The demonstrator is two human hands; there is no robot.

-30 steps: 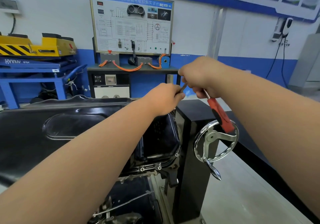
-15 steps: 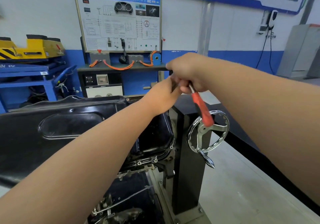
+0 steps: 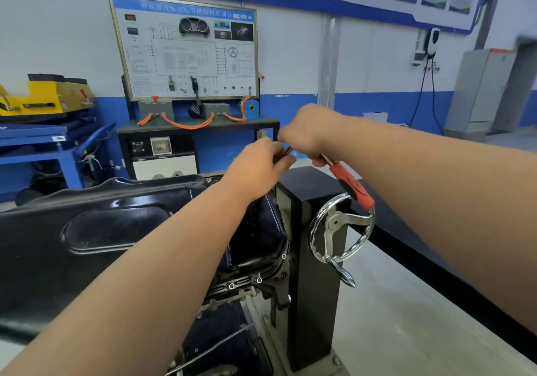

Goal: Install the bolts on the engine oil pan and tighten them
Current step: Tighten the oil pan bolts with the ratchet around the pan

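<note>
— How many hands are there, and what are they doing?

— Two. The left hand (image 3: pixel 255 169) is curled, its fingertips pinching one thin dark shaft (image 3: pixel 287 151). The right hand (image 3: pixel 305 131) is clenched round the metal end of one red-handled tool (image 3: pixel 353 185), whose handle slants down to the right. The two hands almost touch. I cannot tell whether the shaft belongs to the tool.

— Where is the oil pan?

— There is one black oil pan (image 3: pixel 116 230), lying wide from the left edge of the view to the black post (image 3: pixel 313 288). Both hands hover over the pan's far right corner, just above the top of the post.

— Any bolts?

— I count three bolt heads (image 3: pixel 231 285) on the flange near the pan's near right corner. Two sit side by side and one is further round the corner. The left forearm covers part of that edge.

— What else?

— One chrome handwheel (image 3: pixel 340 230) is on the post, and the tip of the tool's handle overlaps its upper rim. One training board (image 3: pixel 186 47) stands at the back wall, and one yellow lift (image 3: pixel 49 96) is at the left.
</note>
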